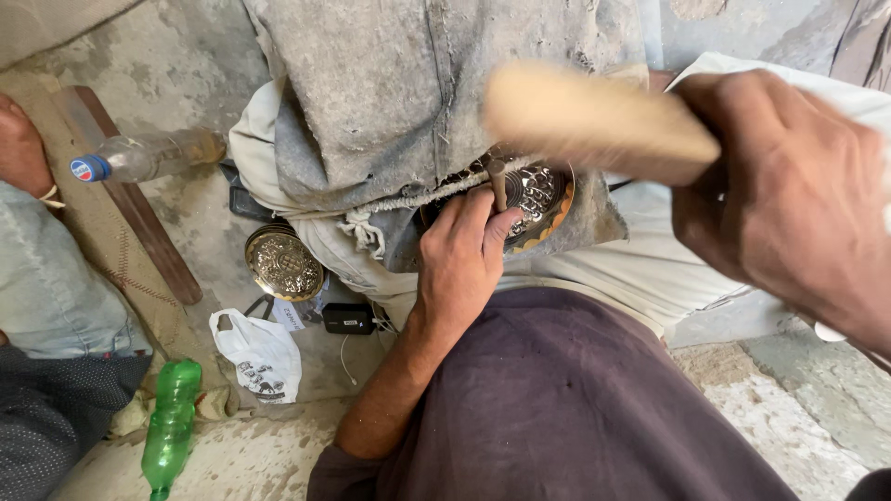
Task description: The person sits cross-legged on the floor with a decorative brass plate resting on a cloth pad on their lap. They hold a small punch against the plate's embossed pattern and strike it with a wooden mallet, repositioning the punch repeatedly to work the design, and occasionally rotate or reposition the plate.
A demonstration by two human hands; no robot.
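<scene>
head view: bottles (148,156) beside embossed plate (283,264)

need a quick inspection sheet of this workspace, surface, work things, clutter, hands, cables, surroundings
surface: rough concrete floor, dusty; work rests on a grey cloth over the lap
work things: embossed metal plate under a thin punch; wooden mallet raised, blurred
clutter: second embossed plate, clear bottle, green bottle, white plastic bag, wooden plank
hands: left hand holds the punch on the plate; right hand grips the mallet
cables: thin white cable by a small black box
surroundings: another person's arm at left edge
</scene>
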